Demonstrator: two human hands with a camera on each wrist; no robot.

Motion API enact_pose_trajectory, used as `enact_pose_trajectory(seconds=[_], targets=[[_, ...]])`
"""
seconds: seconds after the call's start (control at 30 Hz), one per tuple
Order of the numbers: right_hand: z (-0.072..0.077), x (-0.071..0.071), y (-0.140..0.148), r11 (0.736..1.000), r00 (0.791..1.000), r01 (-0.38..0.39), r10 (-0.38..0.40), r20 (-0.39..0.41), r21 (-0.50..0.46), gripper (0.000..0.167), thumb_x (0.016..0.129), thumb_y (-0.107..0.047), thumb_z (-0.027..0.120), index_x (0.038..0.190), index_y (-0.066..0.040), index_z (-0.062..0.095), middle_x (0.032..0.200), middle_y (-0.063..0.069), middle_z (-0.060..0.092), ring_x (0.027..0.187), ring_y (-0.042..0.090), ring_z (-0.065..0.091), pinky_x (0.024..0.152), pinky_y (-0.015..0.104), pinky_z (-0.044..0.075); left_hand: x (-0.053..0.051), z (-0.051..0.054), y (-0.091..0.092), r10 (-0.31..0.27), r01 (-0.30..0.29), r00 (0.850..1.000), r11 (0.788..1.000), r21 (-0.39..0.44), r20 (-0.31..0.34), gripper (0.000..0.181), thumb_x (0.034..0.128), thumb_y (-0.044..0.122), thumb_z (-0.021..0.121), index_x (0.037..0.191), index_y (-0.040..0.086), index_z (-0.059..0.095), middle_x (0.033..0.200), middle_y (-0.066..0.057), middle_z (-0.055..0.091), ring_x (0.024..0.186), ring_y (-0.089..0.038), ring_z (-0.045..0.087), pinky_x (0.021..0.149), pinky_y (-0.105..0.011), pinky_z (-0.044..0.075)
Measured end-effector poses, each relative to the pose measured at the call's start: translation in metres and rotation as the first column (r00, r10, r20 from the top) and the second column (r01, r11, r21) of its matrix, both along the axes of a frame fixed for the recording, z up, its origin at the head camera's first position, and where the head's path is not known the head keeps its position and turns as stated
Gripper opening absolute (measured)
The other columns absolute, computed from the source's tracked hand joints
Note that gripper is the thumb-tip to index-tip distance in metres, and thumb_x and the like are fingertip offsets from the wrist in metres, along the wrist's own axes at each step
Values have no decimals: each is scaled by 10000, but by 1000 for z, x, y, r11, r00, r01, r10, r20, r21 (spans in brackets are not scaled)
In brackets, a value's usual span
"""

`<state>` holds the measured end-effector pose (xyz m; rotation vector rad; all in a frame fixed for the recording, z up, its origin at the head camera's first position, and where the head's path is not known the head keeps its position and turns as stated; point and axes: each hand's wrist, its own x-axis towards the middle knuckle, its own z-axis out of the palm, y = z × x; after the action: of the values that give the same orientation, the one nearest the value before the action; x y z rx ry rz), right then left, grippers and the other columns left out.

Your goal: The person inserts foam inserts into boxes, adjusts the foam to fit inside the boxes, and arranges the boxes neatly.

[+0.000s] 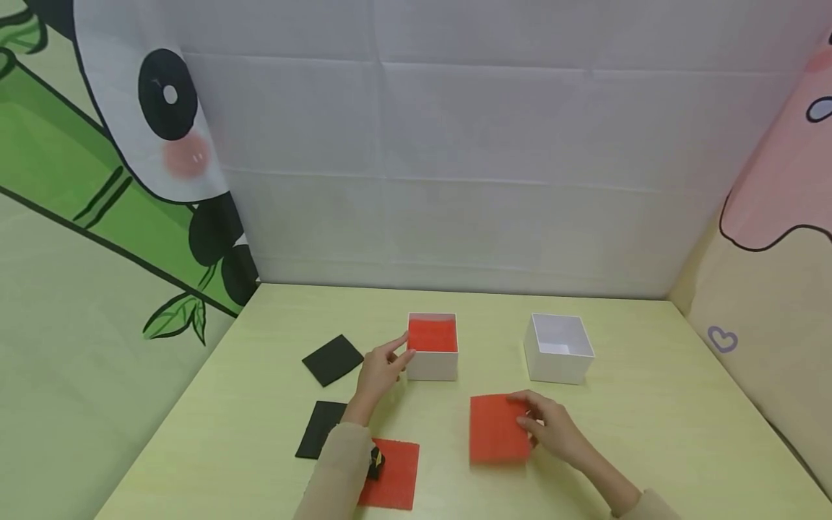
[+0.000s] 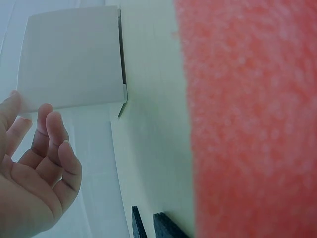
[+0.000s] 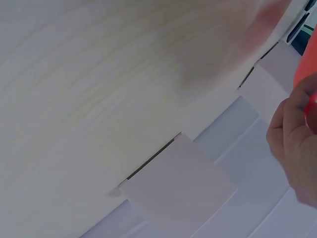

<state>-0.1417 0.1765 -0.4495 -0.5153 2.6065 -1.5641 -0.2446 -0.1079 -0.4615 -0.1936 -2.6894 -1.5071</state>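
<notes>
My left hand (image 1: 379,372) is at the left side of a white box (image 1: 432,367), with thumb and index finger on its near left corner. In the left wrist view, the other fingers (image 2: 49,139) curl loosely below the box. Red foam (image 1: 432,336) fills the opening of this box near its rim. My right hand (image 1: 551,430) pinches the right edge of a square red foam sheet (image 1: 497,430), held above the table in front of the box. Only a strip of that sheet shows in the right wrist view, partly hidden by the fingers.
A second white box (image 1: 559,367), open-topped, stands at the right. Black square sheets (image 1: 333,360) lie on the left of the table (image 1: 650,404). Another red foam sheet (image 1: 399,477) lies near the front, partly under the left sleeve (image 1: 338,473). A white cloth (image 1: 455,144) hangs behind.
</notes>
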Motion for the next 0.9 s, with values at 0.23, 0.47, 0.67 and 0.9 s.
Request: enact_pose_trajectory(seconds=[0.23,0.47,0.67,0.9], targets=[[4,-10,-2,996,998,56,-54,32,-70,301,832,103,535,1131,91,503,765,92,497,602,137,504,471,292,476,-1,1,-2,0,0,1000,1000,-2,-4,484,848,333,602,1300,200,491,673,-98,559,499,-146,460,475,-250,357],[5,-21,-5,992,997,77,-79,-15,-98,304,835,124,514,1138,112,498,817,156,527,620,133,499,473,287,476,0,0,-2,-15,15,1000,1000,1,-2,482,850,327,600,1299,190,492,675,-99,558,500,-143,462,475,-252,357],[14,-30,-8,983,990,136,-138,-8,-123,313,829,120,529,1141,102,510,835,161,540,639,160,508,486,291,480,0,0,-1,-18,18,1000,1000,-2,-9,476,851,308,604,1297,182,495,661,-72,547,515,-140,480,478,-247,363],[25,-43,-13,972,979,206,-205,22,-113,326,847,126,493,1167,70,512,945,187,565,678,202,514,507,290,480,0,0,-1,-9,9,1000,1000,0,1,477,852,317,601,1298,185,493,680,-98,560,513,-144,472,484,-249,366]])
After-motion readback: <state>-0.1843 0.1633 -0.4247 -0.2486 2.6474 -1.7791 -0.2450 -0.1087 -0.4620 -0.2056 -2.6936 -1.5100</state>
